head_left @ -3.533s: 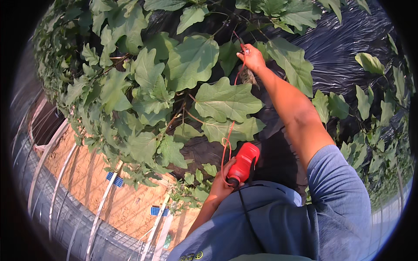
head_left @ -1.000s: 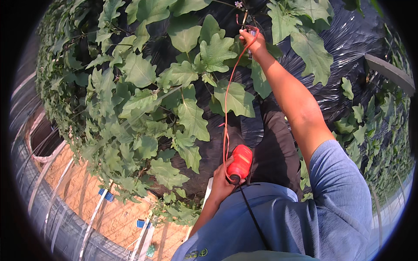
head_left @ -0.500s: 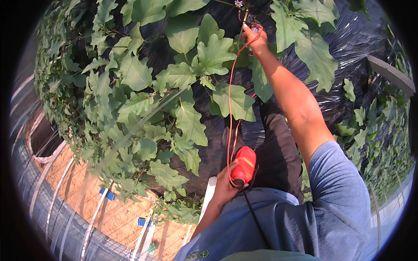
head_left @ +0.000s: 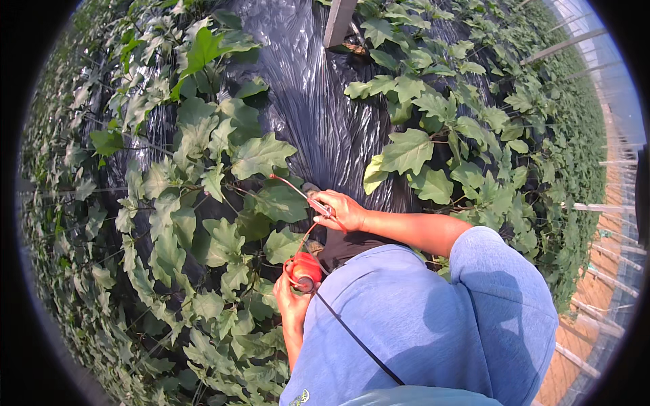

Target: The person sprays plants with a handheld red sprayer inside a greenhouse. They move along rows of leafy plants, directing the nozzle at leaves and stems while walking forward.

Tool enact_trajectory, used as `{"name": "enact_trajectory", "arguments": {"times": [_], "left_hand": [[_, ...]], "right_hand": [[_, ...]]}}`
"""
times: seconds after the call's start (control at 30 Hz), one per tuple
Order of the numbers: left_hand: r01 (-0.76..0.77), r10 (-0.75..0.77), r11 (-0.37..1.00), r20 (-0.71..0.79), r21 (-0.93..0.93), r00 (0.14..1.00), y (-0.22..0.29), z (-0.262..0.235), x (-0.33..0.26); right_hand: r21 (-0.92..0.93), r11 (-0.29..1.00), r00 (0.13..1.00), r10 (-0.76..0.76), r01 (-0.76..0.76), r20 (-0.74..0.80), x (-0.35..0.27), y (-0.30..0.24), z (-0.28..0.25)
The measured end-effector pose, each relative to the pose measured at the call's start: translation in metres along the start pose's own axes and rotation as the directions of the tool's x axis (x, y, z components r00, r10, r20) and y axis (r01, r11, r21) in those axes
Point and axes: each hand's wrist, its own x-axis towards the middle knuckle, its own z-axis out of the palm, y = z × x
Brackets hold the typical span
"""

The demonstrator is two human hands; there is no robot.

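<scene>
In the head view I am seeing my left hand (head_left: 292, 301) wrapping around a small red device (head_left: 305, 269) low in front of my blue shirt (head_left: 420, 325), fingers closing on its body. A thin red cord (head_left: 306, 238) is running up from it to a slim wand (head_left: 305, 195), which my right hand (head_left: 344, 211) is pinching near its rear end, the tip pointing left into the broad green leaves (head_left: 261, 154). The two hands are staying apart, right above left. Black plastic mulch (head_left: 318, 115) is covering the ground between the plant rows, and a dark strap (head_left: 352, 338) is crossing my shirt.
</scene>
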Motion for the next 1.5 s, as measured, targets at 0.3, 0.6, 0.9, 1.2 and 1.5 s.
{"name": "enact_trajectory", "arguments": {"times": [0.3,0.6,0.9,1.2,1.5], "left_hand": [[0.071,-0.009,0.980,0.322,-0.183,0.947,0.014,0.005,0.112],[-0.120,0.178,0.980,0.425,-0.159,0.887,0.164,0.068,0.232],[-0.238,0.254,0.967,0.332,-0.089,0.908,0.222,0.104,0.312],[-0.249,0.303,0.950,0.353,-0.190,0.885,0.240,0.128,0.403],[-0.274,0.367,0.928,0.493,-0.253,0.788,0.289,0.118,0.551]], "right_hand": [[0.307,0.904,0.802,0.410,-0.296,-0.434,-0.112,-0.014,-0.072],[0.218,0.960,0.752,0.274,-0.177,-0.600,-0.076,0.049,-0.208],[0.169,0.985,0.689,0.151,-0.042,-0.709,-0.007,0.073,-0.310],[0.284,0.956,0.679,0.256,-0.072,-0.688,0.021,0.068,-0.319],[0.533,0.845,0.520,0.472,-0.036,-0.712,0.139,0.085,-0.320]]}}
